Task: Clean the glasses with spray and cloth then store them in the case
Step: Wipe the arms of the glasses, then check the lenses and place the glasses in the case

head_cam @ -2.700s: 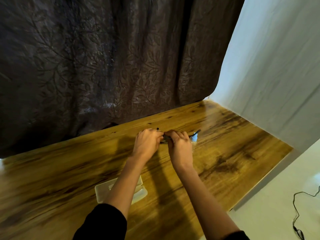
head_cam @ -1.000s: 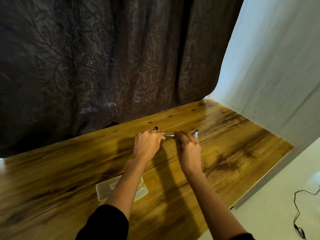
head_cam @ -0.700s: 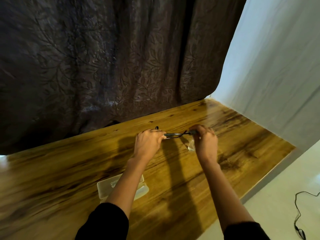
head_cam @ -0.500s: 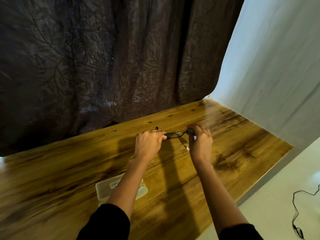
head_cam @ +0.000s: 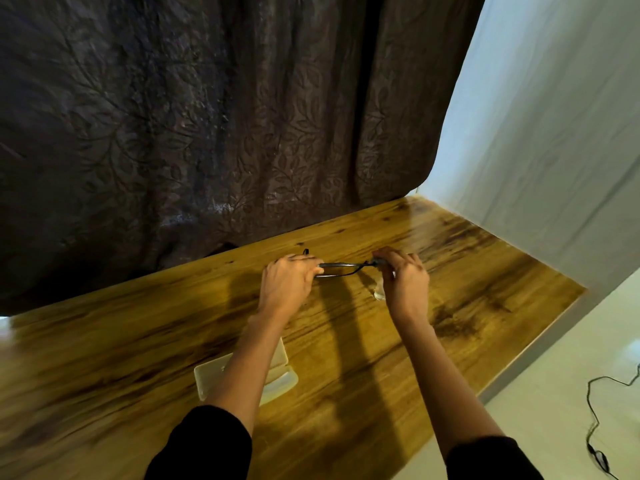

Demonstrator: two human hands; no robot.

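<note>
Now, your left hand is curled round one end of the glasses, and your right hand pinches the other end. The two hands are apart, with the thin dark frame stretched between them over the middle of the worktop. Whether the frame touches the wood I cannot tell. Something pale and glassy shows under your right palm; it may be a lens or the cloth.

The glasses look light, thin and easy to bend, and the lenses will probably be smooth and slippery, more so if wet from spray. I think it is safer to hold at the rim or the hinge corners, not on the lens face, and not to pull the arms outward.

The pale case lies nearer to you, partly under your left forearm.
</note>
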